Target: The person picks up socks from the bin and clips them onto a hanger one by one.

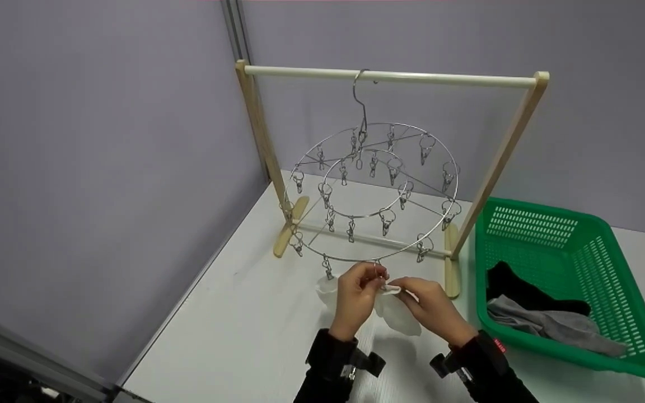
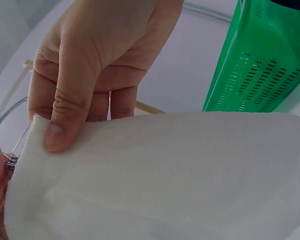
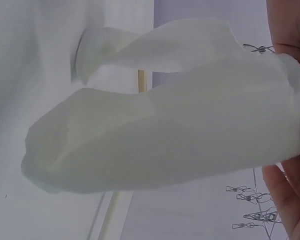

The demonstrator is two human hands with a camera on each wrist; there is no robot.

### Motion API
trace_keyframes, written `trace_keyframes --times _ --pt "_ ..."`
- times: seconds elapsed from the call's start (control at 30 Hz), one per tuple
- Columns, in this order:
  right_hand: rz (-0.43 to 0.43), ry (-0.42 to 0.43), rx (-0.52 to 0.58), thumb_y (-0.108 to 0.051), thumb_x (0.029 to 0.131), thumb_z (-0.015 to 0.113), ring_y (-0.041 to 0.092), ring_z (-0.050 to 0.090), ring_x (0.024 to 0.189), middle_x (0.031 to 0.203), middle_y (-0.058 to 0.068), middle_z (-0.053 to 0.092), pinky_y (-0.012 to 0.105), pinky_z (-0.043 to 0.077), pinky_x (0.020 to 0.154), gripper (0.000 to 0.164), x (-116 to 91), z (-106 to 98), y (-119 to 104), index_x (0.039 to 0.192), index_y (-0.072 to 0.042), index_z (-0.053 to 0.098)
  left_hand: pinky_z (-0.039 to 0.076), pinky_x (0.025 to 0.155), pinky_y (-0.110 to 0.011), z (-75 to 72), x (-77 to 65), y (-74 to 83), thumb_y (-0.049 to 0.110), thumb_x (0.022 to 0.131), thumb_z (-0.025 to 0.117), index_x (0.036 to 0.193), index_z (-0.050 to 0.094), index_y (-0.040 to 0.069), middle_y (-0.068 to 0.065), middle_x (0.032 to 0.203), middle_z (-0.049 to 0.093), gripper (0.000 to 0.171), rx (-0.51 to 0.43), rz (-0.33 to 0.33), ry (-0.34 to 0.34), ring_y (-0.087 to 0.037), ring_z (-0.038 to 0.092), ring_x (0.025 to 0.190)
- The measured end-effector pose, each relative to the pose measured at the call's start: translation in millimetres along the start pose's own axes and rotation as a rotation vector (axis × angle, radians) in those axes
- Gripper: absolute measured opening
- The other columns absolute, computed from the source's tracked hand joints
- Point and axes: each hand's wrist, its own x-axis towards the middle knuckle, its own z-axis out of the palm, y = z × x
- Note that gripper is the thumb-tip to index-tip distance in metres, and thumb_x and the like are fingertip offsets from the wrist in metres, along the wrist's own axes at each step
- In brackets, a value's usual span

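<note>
- Head view: the left hand (image 1: 350, 296) and right hand (image 1: 434, 305) meet below the wire hanger (image 1: 359, 216), the right pinching a white sock (image 1: 401, 319) by its cuff; letting go too soon could drop it onto the worktop (image 1: 233, 330).
- Left wrist: the left fingers pinch a clip (image 2: 11, 162), nearly cropped away; too shallow a bite might let the sock slip.
- Right wrist: fingers run off the edge (whose, I can't sort out), hiding the cuff's end.
</note>
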Motion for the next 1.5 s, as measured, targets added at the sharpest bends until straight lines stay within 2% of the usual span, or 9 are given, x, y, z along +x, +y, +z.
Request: trace_keyframes --times 0.3,0.47,0.63,0.87,1.0,1.13,1.2,1.37,1.5 --pt "-0.090 0.170 -0.104 -0.006 0.068 0.060 0.009 0.051 0.072 0.079 -0.002 0.056 0.019 0.041 0.061 0.017 8 -24 -8 0.085 -0.007 0.058 0.044 0.055 -0.018 -5.5 -0.6 -2.5 0.002 0.071 0.057 0.084 0.055 0.004 -0.001 0.076 0.053 0.014 0.148 0.058 0.014 -0.008 0.052 0.068" --pt "-0.096 0.365 -0.214 -0.003 0.069 0.056 0.008 0.050 0.067 0.076 0.000 0.056 0.016 0.040 0.057 0.011 26 -53 -9 0.080 -0.003 0.058 0.044 0.057 -0.018 -10.5 -2.8 -3.7 0.002 0.072 0.056 0.086 0.053 0.001 -0.006 0.079 0.054 0.015 0.143 0.075 0.033 -0.011 0.052 0.071" --pt "-0.049 0.409 -0.330 0.000 0.067 0.056 0.016 0.047 0.076 0.086 0.008 0.054 0.021 0.037 0.064 0.022 45 -77 7 0.089 0.001 0.055 0.044 0.054 -0.019 -14.0 -6.1 -8.2 0.004 0.070 0.058 0.085 0.054 0.000 -0.008 0.079 0.056 0.016 0.139 0.087 0.087 -0.013 0.053 0.071" --pt "-0.026 0.356 -0.402 0.002 0.066 0.059 0.022 0.037 0.101 0.108 0.013 0.045 0.031 0.031 0.082 0.042 59 -81 33 0.106 0.003 0.046 0.044 0.052 -0.018 -14.9 -26.6 -124.5 0.008 0.071 0.058 0.094 0.055 0.011 -0.002 0.083 0.056 0.023 0.223 0.171 0.184 -0.010 0.053 0.072" --pt "0.000 0.334 -0.404 -0.002 0.067 0.061 0.021 0.033 0.105 0.113 0.012 0.041 0.031 0.029 0.084 0.037 61 -81 41 0.101 0.002 0.050 0.042 0.050 -0.016 -21.3 -32.8 -155.9 0.015 0.070 0.060 0.095 0.054 0.017 0.004 0.084 0.055 0.025 0.271 0.151 0.233 -0.007 0.051 0.073" --pt "0.002 0.300 -0.412 -0.004 0.067 0.061 0.021 0.033 0.106 0.113 0.011 0.042 0.031 0.029 0.085 0.025 62 -79 44 0.090 0.000 0.053 0.044 0.052 -0.021 -30.5 -26.1 -104.1 0.007 0.071 0.058 0.090 0.055 0.007 -0.004 0.081 0.055 0.020 0.241 0.101 0.274 -0.014 0.052 0.072" --pt "-0.008 0.280 -0.414 -0.004 0.066 0.062 0.022 0.033 0.106 0.112 0.011 0.043 0.032 0.027 0.087 0.021 61 -77 45 0.085 0.000 0.053 0.044 0.052 -0.021 -33.2 -26.1 -100.8 0.007 0.070 0.059 0.089 0.055 0.006 -0.005 0.081 0.055 0.019 0.247 0.100 0.298 -0.014 0.052 0.071" --pt "-0.054 0.236 -0.416 -0.002 0.065 0.062 0.023 0.038 0.102 0.101 0.014 0.050 0.035 0.019 0.091 0.019 61 -69 42 0.081 0.000 0.052 0.044 0.053 -0.018 -36.4 -37.8 -166.5 0.016 0.070 0.060 0.090 0.054 0.018 0.002 0.092 0.051 0.022 0.283 0.089 0.373 -0.010 0.051 0.076" --pt "-0.080 0.226 -0.405 0.003 0.064 0.061 0.023 0.040 0.099 0.092 0.014 0.052 0.036 0.017 0.091 0.021 59 -62 37 0.083 0.002 0.053 0.045 0.056 -0.022 -34.8 -43.8 -189.6 0.017 0.070 0.060 0.091 0.052 0.018 0.000 0.100 0.045 0.022 0.279 0.031 0.428 -0.014 0.047 0.085"
